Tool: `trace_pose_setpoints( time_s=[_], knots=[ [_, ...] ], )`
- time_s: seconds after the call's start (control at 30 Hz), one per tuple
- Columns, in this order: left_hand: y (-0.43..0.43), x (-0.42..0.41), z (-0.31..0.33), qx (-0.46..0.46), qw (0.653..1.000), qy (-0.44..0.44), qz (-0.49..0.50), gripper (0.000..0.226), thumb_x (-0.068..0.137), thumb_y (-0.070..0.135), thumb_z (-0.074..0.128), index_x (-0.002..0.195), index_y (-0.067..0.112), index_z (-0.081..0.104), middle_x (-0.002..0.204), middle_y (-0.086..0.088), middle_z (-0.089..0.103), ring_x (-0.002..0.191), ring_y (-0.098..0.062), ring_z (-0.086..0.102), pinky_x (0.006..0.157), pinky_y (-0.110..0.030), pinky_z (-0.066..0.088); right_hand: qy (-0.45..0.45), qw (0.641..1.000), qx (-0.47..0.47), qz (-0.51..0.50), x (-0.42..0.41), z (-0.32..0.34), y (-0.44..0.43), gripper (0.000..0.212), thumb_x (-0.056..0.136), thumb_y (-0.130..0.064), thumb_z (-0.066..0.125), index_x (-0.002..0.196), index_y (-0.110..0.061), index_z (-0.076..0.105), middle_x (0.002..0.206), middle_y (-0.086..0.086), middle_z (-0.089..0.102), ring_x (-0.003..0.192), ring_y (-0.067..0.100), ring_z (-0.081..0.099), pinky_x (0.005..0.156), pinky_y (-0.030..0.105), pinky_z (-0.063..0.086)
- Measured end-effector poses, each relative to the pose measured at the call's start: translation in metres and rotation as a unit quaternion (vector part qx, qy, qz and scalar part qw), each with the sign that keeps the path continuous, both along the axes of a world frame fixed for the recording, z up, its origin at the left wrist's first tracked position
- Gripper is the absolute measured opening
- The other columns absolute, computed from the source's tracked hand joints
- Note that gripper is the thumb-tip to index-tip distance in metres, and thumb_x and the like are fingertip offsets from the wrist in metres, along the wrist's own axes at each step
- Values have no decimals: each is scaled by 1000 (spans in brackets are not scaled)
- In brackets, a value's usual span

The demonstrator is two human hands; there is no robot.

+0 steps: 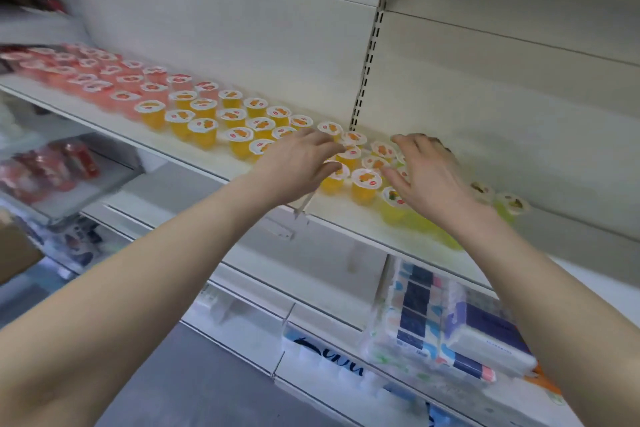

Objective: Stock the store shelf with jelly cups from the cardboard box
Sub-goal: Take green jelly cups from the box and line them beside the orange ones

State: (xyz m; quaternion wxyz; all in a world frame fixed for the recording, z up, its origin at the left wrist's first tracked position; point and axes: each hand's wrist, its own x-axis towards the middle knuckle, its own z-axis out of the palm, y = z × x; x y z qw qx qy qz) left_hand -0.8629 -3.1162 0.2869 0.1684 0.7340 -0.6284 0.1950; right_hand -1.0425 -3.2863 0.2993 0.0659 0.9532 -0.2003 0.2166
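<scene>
So both arms are reaching up to the white shelf (221, 168), which is holding a long run of jelly cups. Red cups (104, 80) are sitting blurry at the far left, orange jelly cups (239, 139) are filling the middle, and a few yellow-green cups (394, 206) are standing at the right, partly behind the wrist. The left hand (298, 163) is lying in among the orange ones, fingers mostly stretched out, with one cup sitting right between thumb and fingertips. Honestly I can't tell if it's gripping that cup or just touching it. The right hand (429, 177) is hovering just beside it over more cups, fingers spread wide, holding nothing. A brown cardboard box (15, 253) is poking in low at the left edge, well apart from the hands. Wrapped tissue packs (485, 333) are lying on a lower level.
</scene>
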Motion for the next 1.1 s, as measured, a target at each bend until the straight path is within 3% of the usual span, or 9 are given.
trace_pose_setpoints(
  time_s=[0.3, 0.47, 0.8, 0.97, 1.1],
  knots=[
    [176, 113, -15, -8, 994, -53, 93, 41, 95, 41, 45, 115, 12, 67, 106, -10, 68, 94, -34, 62, 84, -41, 51, 19, 990, -40, 137, 135, -9, 150, 60, 91, -49, 39, 131, -7, 55, 119, 16, 61, 109, 37, 56, 91, 45, 45],
    [288, 172, -24, 18, 985, -55, 164, 43, 96, 41, 44, 118, 12, 65, 109, -10, 67, 99, -33, 61, 86, -44, 50, 18, 977, -29, 211, 216, -29, 246, 58, 91, -47, 43, 131, -7, 54, 120, 16, 61, 110, 37, 55, 92, 46, 45],
    [487, 250, -79, 37, 951, 9, 308, 40, 94, 38, 45, 117, 13, 65, 109, -8, 67, 96, -31, 61, 84, -40, 49, 49, 934, 2, 354, 365, -90, 418, 57, 93, -46, 41, 128, -4, 56, 118, 16, 61, 105, 37, 58, 88, 46, 48],
    [560, 286, -115, 73, 913, 74, 395, 52, 93, 45, 32, 118, 13, 65, 111, -8, 67, 100, -32, 60, 87, -41, 50, 91, 902, 18, 423, 445, -126, 481, 57, 93, -46, 43, 132, -5, 54, 121, 14, 59, 109, 37, 55, 90, 48, 49],
    [613, 333, -143, 66, 882, 110, 454, 42, 97, 41, 41, 122, 18, 64, 118, -6, 66, 106, -31, 58, 91, -42, 49, 107, 875, 24, 471, 517, -153, 527, 53, 92, -44, 45, 130, -7, 52, 116, 11, 60, 103, 33, 56, 87, 44, 49]
  ],
)
